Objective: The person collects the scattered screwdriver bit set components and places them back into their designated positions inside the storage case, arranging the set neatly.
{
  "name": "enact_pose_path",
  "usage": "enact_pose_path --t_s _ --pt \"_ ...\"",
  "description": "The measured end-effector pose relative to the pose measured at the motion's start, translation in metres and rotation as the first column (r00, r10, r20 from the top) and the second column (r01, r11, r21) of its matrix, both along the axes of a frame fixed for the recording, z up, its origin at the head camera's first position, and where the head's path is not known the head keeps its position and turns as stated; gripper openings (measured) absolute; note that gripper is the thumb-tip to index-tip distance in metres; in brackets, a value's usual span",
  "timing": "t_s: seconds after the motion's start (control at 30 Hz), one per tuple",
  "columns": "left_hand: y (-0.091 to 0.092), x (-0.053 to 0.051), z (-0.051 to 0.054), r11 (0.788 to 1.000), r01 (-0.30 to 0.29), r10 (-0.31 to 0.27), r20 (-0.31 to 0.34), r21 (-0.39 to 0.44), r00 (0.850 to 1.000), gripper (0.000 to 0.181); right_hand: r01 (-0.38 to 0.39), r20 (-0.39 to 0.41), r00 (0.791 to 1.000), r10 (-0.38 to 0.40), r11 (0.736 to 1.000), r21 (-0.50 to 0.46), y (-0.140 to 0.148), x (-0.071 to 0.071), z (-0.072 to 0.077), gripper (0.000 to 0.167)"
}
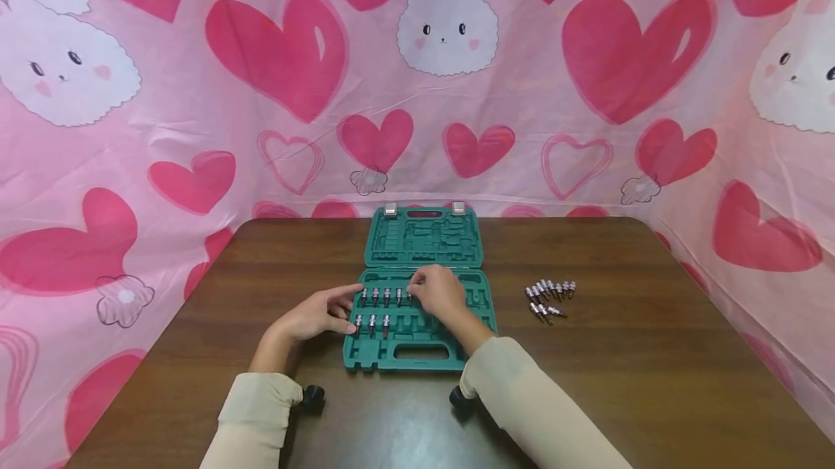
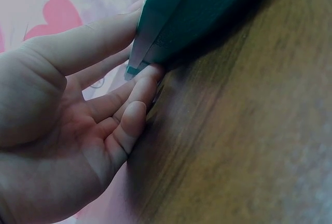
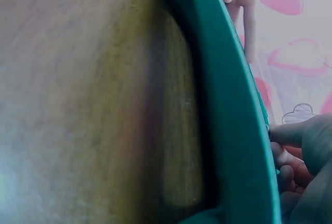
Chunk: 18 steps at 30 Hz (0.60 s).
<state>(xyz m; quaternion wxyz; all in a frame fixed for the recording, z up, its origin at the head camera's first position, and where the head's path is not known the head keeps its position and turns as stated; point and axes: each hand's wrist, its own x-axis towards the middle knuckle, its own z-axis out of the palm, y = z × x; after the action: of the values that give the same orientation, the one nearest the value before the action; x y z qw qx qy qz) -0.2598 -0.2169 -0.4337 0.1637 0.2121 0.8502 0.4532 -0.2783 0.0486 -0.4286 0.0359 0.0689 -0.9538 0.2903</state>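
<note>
In the head view, the left hand rests its spread thumb and index finger on the left rim of an open green case. The left wrist view has this hand against the case's side, other fingers low by the table. Over the case's middle, the right hand pinches a small silver socket bit at the upper row, its top covered by the fingertips. Several bits stand in that row and three in the lower one. In the right wrist view, the right hand is partly hidden behind the case.
On the brown table, a loose group of silver bits lies right of the case. The case's lid is folded back behind it. Black wrist devices are near both sleeves. A pink curtain surrounds the table.
</note>
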Motion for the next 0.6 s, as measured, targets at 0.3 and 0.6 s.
enact_pose_path --t_s 0.3,0.6 --pt "-0.002 -0.0007 -0.0002 1.0 -0.002 0.002 0.002 -0.003 1.0 0.077 0.004 0.024 1.0 -0.005 1.0 0.021 -0.003 -0.001 0.0012 0.016" --pt "-0.0011 -0.0016 0.0003 1.0 0.004 -0.004 -0.001 -0.009 1.0 0.077 0.005 0.006 1.0 -0.005 1.0 0.029 -0.0024 -0.002 -0.0016 0.017"
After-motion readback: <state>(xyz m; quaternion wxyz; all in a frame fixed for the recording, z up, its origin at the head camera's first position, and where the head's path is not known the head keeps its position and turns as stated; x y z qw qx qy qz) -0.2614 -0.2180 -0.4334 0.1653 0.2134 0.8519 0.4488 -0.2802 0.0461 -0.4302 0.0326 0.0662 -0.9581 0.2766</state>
